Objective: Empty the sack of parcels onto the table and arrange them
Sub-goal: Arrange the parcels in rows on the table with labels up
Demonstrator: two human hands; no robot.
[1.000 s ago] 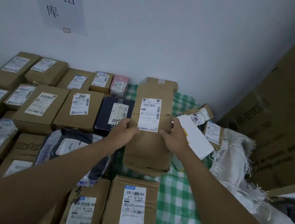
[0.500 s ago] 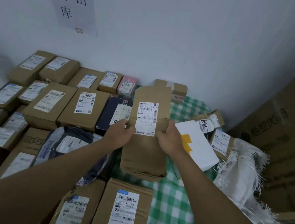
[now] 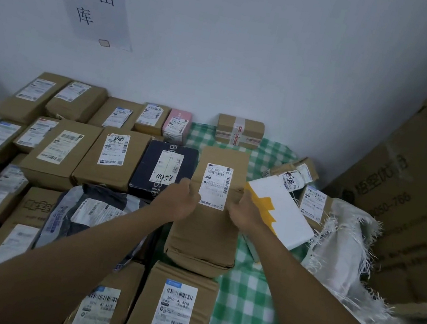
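Head view, brown parcel (image 3: 208, 218) between left hand (image 3: 178, 202), right hand (image 3: 247, 213) grip

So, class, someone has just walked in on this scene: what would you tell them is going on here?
A person is sorting parcels on a table with a green checked cloth. Both hands, the left hand and the right hand, grip the sides of a tall brown parcel with a white label, in the gap beside a dark blue box. Rows of labelled cardboard boxes already fill the left side. A frayed white sack lies at the right, with a white and yellow parcel beside it.
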